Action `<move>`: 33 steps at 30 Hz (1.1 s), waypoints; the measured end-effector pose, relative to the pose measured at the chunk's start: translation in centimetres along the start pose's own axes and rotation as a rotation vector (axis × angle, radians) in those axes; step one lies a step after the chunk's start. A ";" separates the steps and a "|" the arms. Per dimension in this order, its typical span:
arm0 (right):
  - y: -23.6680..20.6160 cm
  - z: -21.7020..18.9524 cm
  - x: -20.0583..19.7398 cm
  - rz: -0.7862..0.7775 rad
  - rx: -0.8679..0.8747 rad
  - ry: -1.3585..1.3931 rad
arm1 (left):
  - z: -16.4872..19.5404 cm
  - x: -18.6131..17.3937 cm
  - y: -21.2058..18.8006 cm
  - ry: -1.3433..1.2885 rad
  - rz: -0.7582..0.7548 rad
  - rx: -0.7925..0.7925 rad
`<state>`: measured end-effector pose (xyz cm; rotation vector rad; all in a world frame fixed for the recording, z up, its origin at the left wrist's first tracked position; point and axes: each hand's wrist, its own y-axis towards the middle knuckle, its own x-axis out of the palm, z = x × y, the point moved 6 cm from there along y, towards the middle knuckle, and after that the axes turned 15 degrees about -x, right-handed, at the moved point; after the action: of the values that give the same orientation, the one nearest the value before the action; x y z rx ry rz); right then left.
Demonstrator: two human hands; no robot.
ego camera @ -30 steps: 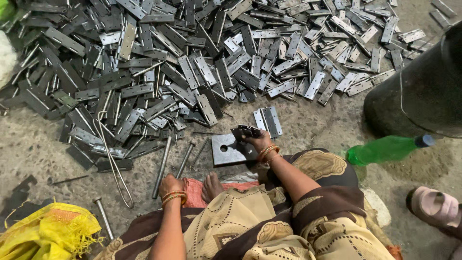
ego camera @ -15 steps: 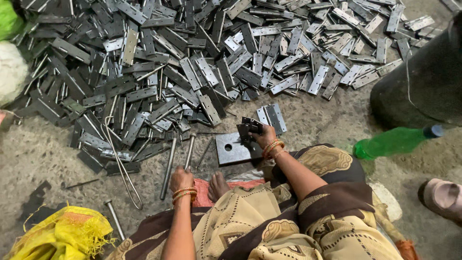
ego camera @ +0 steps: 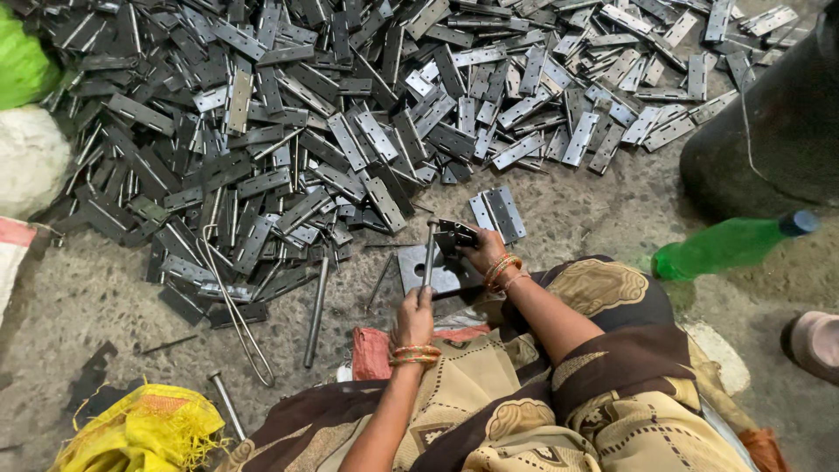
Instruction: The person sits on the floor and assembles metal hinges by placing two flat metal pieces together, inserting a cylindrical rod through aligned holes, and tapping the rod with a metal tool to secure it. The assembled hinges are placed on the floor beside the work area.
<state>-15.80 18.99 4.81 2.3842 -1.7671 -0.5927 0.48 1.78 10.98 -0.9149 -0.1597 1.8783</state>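
- Gripping a thin rod [ego camera: 429,253] upright, the left hand [ego camera: 413,319] has its fingers curled around the lower end.
- The right hand [ego camera: 483,251] pinches a dark hinge [ego camera: 455,237] over the plate [ego camera: 411,262].
- The hinge pile [ego camera: 350,114] lies beyond the plate; a green bottle [ego camera: 725,246] lies to its right.

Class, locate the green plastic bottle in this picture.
The green bottle lies on the ground at right, beside the person's knee, just below the large dark drum.

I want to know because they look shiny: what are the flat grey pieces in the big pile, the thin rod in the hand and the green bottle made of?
The flat grey hinge pieces look like steel, dull to silvery, with punched holes. The thin grey rod, held by the left hand, seems bare metal too. The green bottle looks like see-through plastic with a dark cap.
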 end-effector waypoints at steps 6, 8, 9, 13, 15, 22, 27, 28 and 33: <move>-0.1 -1.4 0.2 -0.074 -0.082 -0.143 | 3.2 -2.1 -4.4 0.309 0.015 -0.167; -0.1 -1.1 -0.3 -0.036 -0.020 -0.207 | 4.4 -2.6 -5.1 0.368 0.048 -0.109; -0.1 -0.8 -0.5 -0.016 0.013 -0.239 | 4.8 -2.7 -5.3 0.399 0.062 -0.080; 0.0 -0.3 -0.6 0.007 0.031 -0.112 | 4.4 -2.3 -5.2 0.345 0.078 -0.034; 0.1 -0.4 -0.5 0.024 0.020 -0.100 | 3.1 -2.0 -4.7 0.308 0.069 -0.064; 0.6 -1.5 0.0 -0.013 0.096 -0.161 | 3.8 -2.6 -3.3 0.005 0.033 0.153; 0.5 -1.9 -0.2 -0.031 0.039 -0.184 | 13.5 -8.8 -8.0 -0.240 0.192 0.513; 0.2 -1.9 -0.1 -0.020 0.040 -0.181 | 15.8 -10.7 -9.6 -0.302 0.227 0.627; 0.8 -2.2 0.1 -0.037 0.046 -0.174 | 23.3 -16.2 -15.2 -0.711 0.436 1.153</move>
<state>-15.65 18.36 7.04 2.4689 -1.8248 -0.7958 -0.22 2.34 43.20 0.5516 0.6913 2.1395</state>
